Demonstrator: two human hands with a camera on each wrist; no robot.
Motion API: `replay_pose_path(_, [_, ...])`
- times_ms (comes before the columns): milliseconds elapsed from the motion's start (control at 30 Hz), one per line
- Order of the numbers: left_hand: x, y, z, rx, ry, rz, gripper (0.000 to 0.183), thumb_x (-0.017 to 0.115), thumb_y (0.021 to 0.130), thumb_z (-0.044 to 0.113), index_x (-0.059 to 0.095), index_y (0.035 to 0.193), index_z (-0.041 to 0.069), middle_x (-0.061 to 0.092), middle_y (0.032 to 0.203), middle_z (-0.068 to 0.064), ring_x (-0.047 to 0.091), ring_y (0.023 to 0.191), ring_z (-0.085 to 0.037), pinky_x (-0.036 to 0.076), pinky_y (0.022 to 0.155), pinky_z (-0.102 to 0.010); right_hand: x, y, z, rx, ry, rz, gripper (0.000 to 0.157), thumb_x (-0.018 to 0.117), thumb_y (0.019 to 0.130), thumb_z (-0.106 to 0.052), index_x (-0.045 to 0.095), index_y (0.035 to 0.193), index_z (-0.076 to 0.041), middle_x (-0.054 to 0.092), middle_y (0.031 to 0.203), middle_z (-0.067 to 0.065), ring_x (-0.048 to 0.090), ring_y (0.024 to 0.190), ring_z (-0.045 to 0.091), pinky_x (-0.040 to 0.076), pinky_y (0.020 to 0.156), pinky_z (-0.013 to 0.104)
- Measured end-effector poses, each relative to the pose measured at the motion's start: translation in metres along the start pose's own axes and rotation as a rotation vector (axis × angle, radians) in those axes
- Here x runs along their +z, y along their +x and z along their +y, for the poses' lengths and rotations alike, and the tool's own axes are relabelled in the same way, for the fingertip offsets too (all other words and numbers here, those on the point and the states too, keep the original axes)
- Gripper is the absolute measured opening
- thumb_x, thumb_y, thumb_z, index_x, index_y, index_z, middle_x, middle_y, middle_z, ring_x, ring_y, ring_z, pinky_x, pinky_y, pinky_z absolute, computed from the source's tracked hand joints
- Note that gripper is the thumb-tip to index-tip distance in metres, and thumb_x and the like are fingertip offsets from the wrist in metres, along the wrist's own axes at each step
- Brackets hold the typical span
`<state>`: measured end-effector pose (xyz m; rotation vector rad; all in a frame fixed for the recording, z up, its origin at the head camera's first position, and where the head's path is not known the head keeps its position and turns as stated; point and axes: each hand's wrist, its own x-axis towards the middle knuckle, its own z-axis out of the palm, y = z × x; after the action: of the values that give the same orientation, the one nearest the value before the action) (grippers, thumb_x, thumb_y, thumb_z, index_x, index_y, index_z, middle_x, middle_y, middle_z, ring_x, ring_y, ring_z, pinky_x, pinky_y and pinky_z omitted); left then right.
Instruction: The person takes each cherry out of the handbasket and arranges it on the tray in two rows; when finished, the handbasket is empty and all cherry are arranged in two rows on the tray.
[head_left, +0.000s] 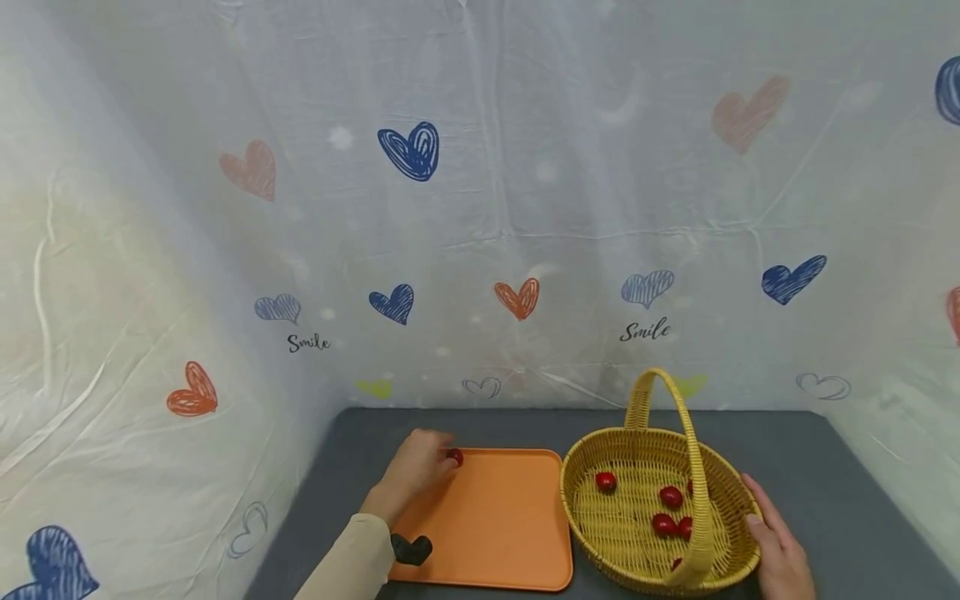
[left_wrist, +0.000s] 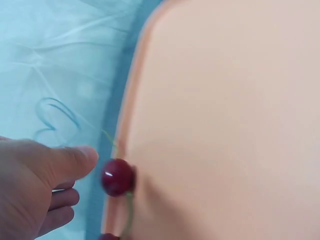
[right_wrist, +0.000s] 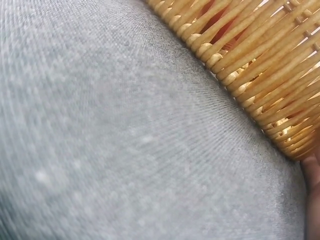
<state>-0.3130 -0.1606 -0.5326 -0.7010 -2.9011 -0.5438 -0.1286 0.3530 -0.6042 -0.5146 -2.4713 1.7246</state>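
In the head view my left hand (head_left: 417,463) reaches over the far left corner of an orange tray (head_left: 502,521). A red cherry (head_left: 455,457) lies by its fingertips. The left wrist view shows the thumb (left_wrist: 82,161) just beside that cherry (left_wrist: 118,177), which has a green stem and sits at the tray's rim. Part of a second cherry (left_wrist: 108,236) shows below it. My right hand (head_left: 783,546) holds the right side of a yellow wicker basket (head_left: 600,537), thumb at the rim and fingers along the outer wall.
Several cherries (head_left: 671,497) lie inside the basket, whose tall handle (head_left: 697,475) arches over them. Basket and tray stand side by side on a dark grey table (head_left: 525,425). A white curtain printed with hearts (head_left: 570,208) hangs behind and at the sides.
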Motion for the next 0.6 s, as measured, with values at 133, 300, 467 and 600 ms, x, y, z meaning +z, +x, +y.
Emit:
replay_pose_path(133, [-0.013, -0.005, 0.006, 0.019, -0.1, 0.016, 0.043, 0.089, 0.094, 0.017, 0.078, 0.133, 0.003, 0.078, 0.132, -0.016, 0.076, 0.121, -0.036, 0.064, 0.097, -0.052, 0.001, -0.001, 0.001, -0.002, -0.01, 0.013, 0.063, 0.025, 0.117, -0.061, 0.011, 0.176, -0.044, 0.015, 0.15, -0.046, 0.012, 0.168, 0.035, 0.03, 0.128, 0.036])
replay_pose_path(300, [-0.028, -0.011, 0.026, 0.026, -0.304, -0.017, 0.047, 0.088, 0.096, 0.026, 0.077, 0.139, 0.014, 0.077, 0.137, -0.009, 0.074, 0.127, -0.034, 0.062, 0.102, -0.054, 0.0, -0.002, 0.002, -0.019, 0.012, 0.015, 0.063, 0.026, 0.117, -0.059, 0.011, 0.176, -0.043, 0.015, 0.15, -0.046, 0.009, 0.169, 0.029, 0.029, 0.132, 0.044])
replay_pose_path(467, [-0.038, -0.019, 0.052, 0.028, -0.631, -0.122, 0.05, 0.087, 0.096, 0.033, 0.075, 0.142, 0.018, 0.075, 0.141, -0.009, 0.071, 0.131, -0.038, 0.06, 0.106, -0.055, 0.0, -0.001, -0.001, -0.012, 0.024, 0.012, 0.063, 0.026, 0.117, -0.059, 0.011, 0.176, -0.043, 0.014, 0.15, -0.046, 0.009, 0.165, 0.05, 0.019, 0.128, 0.075])
replay_pose_path(600, [-0.038, -0.025, 0.075, 0.098, -0.826, -0.21, 0.051, 0.085, 0.099, 0.026, 0.072, 0.145, 0.009, 0.074, 0.143, -0.011, 0.071, 0.132, -0.033, 0.06, 0.109, -0.039, 0.0, -0.001, -0.001, -0.005, 0.011, 0.01, 0.063, 0.026, 0.117, -0.059, 0.011, 0.176, -0.042, 0.014, 0.151, -0.046, 0.011, 0.165, 0.051, 0.02, 0.129, 0.073])
